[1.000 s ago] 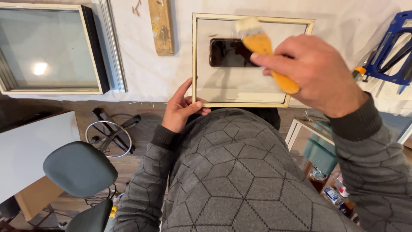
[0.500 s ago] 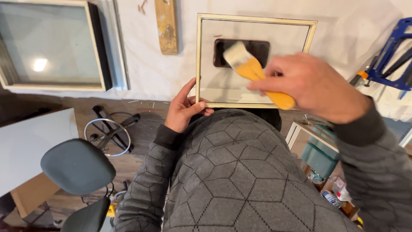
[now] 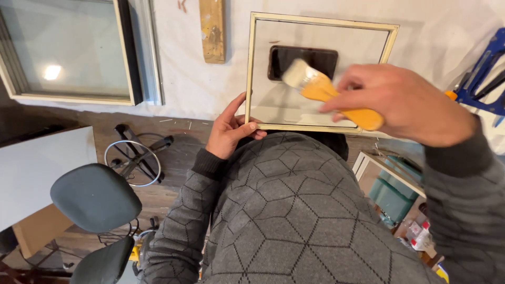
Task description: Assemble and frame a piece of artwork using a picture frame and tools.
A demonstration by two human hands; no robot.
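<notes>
The right hand [image 3: 405,105] grips a yellow brush [image 3: 321,89], bristles just over the framed panel [image 3: 294,113] below it. The left hand [image 3: 229,129] pinches the frame's near corner. Brushing slowly, with the frame held flat, would keep the strokes even.

A white-covered table [image 3: 184,84] has an open strip between a large glass frame [image 3: 68,52] at left and a smaller gilt frame [image 3: 251,68] at centre, broken only by a wooden block [image 3: 212,30]. Blue tools [image 3: 484,79] crowd the right edge. The left hand [image 3: 227,129] blocks the gilt frame's near left corner; the right hand [image 3: 405,102] with its brush [image 3: 321,89] covers its lower right.
</notes>
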